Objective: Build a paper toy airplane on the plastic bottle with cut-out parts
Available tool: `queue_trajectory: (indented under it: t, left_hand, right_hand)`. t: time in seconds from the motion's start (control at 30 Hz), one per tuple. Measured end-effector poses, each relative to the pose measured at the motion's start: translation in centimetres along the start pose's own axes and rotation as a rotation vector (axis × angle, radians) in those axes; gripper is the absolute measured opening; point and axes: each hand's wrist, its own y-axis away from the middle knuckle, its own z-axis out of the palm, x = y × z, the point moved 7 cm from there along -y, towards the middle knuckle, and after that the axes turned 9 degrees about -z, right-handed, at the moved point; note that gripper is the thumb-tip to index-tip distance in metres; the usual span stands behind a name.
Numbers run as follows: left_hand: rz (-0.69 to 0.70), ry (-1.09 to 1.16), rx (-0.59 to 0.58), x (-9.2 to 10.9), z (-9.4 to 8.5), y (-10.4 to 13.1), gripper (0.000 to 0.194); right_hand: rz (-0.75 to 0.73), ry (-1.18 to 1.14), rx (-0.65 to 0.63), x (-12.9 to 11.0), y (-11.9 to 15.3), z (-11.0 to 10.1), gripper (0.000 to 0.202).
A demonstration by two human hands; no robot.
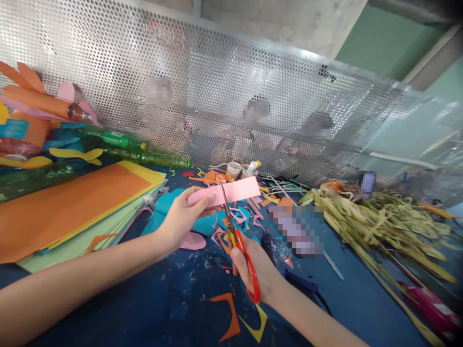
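1. The left hand (181, 212) is closed around one end of a pink paper strip (244, 190), thumb on top; the other end extends toward the right.
2. The right hand (258, 262) grips the red-handled scissors (230, 219), fingers at the handles. Their blades point away from the person and cross the strip between its two ends.
3. The strip is above the blue table (173, 313), over scattered paper scraps in several colours.
4. Just beside the left hand lie blue paper (164, 202) and a rounded pink cutout (193, 241).
5. Nearer the person, an orange scrap (231, 320) lies beside a yellow scrap (259, 330).
6. On the left side is a stack of coloured sheets (79, 207), orange on top, with green bottles (119, 140) behind it.
7. To the right of the scissors lies a dark blue tool (302, 278); farther right are dry, pale leaves (383, 217) and a magenta object (430, 306).
8. Beyond the table stands a perforated panel (217, 62), with blurred people visible through it.
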Motion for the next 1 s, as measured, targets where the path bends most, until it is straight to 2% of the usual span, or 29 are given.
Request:
queue_trajectory:
  t: [0.73, 1.0]
  left_hand:
    - [-0.01, -0.021, -0.001, 0.2, 0.2, 0.4, 0.024]
    - [-0.028, -0.015, -0.002, -0.1, 0.2, 0.2, 0.023]
  right_hand:
    - [0.07, -0.013, -0.02, 1.0, 0.1, 0.3, 0.05]
    - [0.073, 0.026, 0.038, 1.9, -0.1, 0.2, 0.049]
